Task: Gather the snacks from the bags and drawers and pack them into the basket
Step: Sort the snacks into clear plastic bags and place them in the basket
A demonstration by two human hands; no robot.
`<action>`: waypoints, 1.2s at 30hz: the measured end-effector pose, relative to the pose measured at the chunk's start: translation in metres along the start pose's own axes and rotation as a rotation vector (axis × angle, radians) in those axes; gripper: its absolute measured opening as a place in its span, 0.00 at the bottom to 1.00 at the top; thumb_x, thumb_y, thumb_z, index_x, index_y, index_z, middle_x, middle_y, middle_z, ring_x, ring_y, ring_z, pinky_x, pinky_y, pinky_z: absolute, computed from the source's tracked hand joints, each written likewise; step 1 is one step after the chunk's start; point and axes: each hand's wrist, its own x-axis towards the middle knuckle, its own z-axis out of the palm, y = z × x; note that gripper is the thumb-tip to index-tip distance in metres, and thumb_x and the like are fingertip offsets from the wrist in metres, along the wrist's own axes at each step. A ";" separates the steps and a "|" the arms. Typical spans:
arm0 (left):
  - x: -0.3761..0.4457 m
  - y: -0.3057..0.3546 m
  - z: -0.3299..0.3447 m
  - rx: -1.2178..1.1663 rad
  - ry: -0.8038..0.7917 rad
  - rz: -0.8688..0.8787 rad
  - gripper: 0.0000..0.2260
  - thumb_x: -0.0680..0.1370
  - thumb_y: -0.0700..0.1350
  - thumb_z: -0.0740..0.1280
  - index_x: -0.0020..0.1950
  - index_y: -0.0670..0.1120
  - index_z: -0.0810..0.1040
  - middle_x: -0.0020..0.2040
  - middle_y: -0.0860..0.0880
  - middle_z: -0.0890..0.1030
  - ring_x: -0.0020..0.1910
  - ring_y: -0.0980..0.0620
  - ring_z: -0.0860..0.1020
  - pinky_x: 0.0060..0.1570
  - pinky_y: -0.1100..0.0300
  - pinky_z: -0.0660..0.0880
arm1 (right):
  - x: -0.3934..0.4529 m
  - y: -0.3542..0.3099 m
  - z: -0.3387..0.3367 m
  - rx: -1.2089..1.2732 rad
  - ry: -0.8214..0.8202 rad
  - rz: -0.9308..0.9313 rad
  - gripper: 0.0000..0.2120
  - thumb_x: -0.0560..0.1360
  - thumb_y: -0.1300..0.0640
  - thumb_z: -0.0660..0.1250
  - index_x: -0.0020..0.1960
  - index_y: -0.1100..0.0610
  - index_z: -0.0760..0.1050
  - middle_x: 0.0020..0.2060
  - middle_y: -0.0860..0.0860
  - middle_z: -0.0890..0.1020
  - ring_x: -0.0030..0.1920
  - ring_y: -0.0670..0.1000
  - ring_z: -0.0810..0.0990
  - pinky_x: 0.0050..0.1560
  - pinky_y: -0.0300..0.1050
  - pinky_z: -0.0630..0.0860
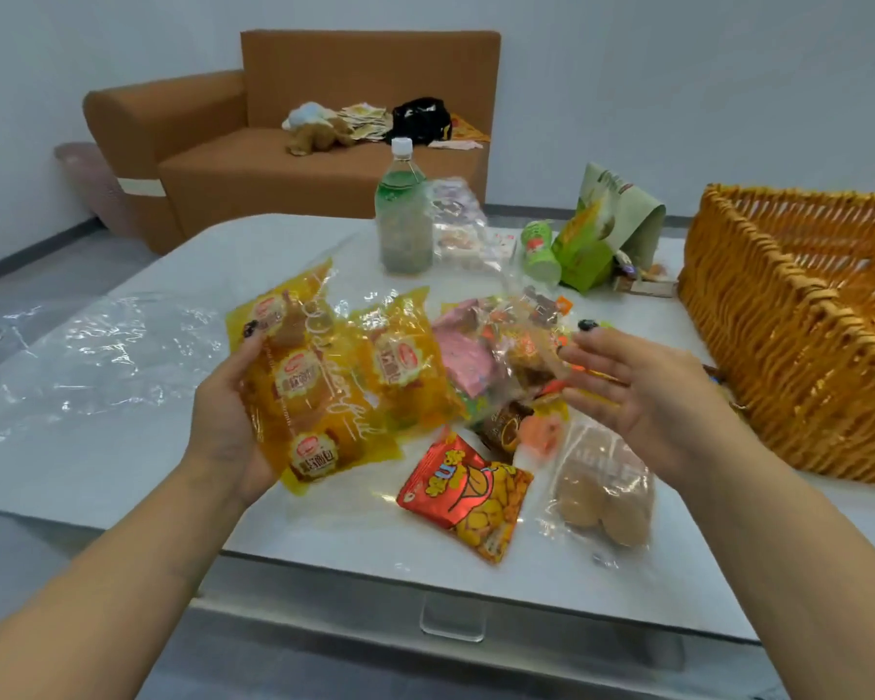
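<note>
My left hand [228, 411] grips a long yellow pack of bread rolls [304, 391] above the white table [122, 472]. A second yellow bread pack [405, 366] lies just right of it. My right hand [632, 391] hovers open, fingers straight, over a clear bag of mixed snacks [496, 356]. A red and yellow snack packet [468, 495] and a clear pack of brown buns [602, 492] lie near the front edge. The orange wicker basket [779, 346] stands at the right, its inside mostly out of view.
A green drink bottle [404, 214], a clear bag of sweets [458, 224], a green cup [541, 250] and a green paper bag [612, 224] stand at the table's back. A crumpled clear plastic bag [97, 351] lies at the left. A brown sofa [284, 138] stands behind.
</note>
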 end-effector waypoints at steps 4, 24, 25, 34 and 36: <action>0.008 -0.001 -0.004 -0.014 0.053 0.010 0.17 0.80 0.54 0.60 0.58 0.47 0.83 0.54 0.45 0.85 0.50 0.44 0.84 0.42 0.48 0.82 | 0.032 0.028 0.000 -0.726 0.204 -0.276 0.19 0.70 0.53 0.74 0.58 0.53 0.76 0.58 0.55 0.77 0.56 0.53 0.76 0.58 0.52 0.75; 0.054 0.027 -0.008 -0.064 0.078 0.097 0.19 0.81 0.55 0.56 0.64 0.49 0.79 0.57 0.47 0.84 0.55 0.45 0.83 0.54 0.46 0.78 | 0.128 0.047 -0.039 -1.455 0.450 -0.038 0.39 0.67 0.28 0.63 0.65 0.58 0.72 0.62 0.62 0.73 0.64 0.65 0.70 0.63 0.60 0.71; 0.056 0.029 -0.008 -0.077 0.082 0.106 0.19 0.81 0.55 0.56 0.64 0.49 0.79 0.58 0.47 0.84 0.56 0.45 0.83 0.55 0.46 0.78 | 0.129 0.046 -0.035 -1.473 0.416 -0.116 0.41 0.67 0.29 0.65 0.70 0.54 0.67 0.68 0.60 0.69 0.69 0.65 0.65 0.67 0.62 0.66; 0.067 0.031 0.000 -0.138 0.069 0.078 0.19 0.82 0.56 0.55 0.63 0.50 0.79 0.55 0.48 0.85 0.51 0.45 0.84 0.50 0.47 0.78 | 0.089 0.065 0.065 -1.502 -0.260 -0.501 0.37 0.73 0.29 0.52 0.76 0.46 0.58 0.75 0.49 0.63 0.75 0.54 0.57 0.75 0.58 0.50; 0.070 0.029 0.001 -0.130 0.064 0.068 0.19 0.82 0.56 0.55 0.62 0.50 0.80 0.54 0.48 0.85 0.51 0.46 0.84 0.48 0.49 0.79 | 0.082 0.069 0.080 -1.549 -0.365 -0.481 0.33 0.76 0.32 0.54 0.77 0.45 0.56 0.77 0.45 0.58 0.77 0.52 0.51 0.75 0.60 0.45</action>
